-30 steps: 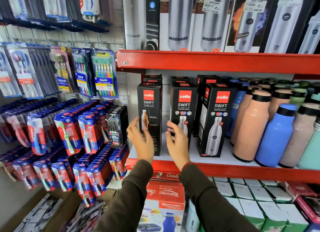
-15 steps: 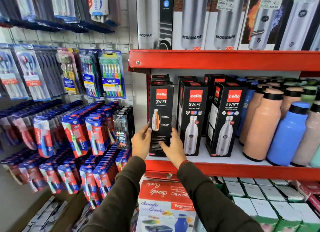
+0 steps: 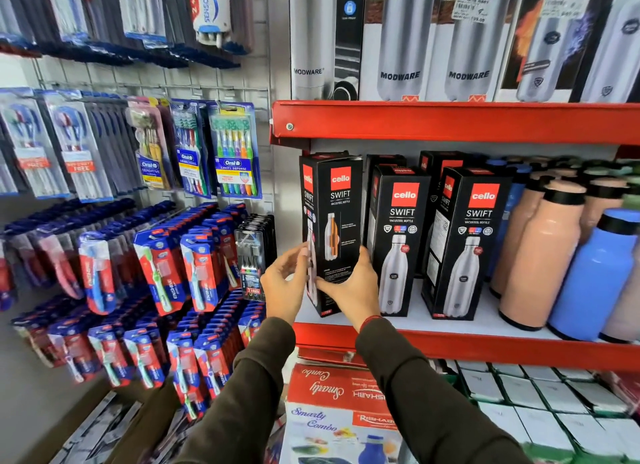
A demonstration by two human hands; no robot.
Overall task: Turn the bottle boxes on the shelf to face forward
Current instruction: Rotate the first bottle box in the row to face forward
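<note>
Here red shelf; both hands' fingers clasp leftmost black box.

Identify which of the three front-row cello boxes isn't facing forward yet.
The leftmost cello box, held between the left hand and right hand. It stands angled, showing two faces; the other two show their silver-bottle fronts.

Both arms reach forward and up from lower frame, dark long sleeves to wrists. Left hand raised, palm turned right, fingers curled, fingertips touching box side. Right hand beside it, back toward camera, thumb spread left, fingers wrapped on box. Red band at right wrist.
</note>
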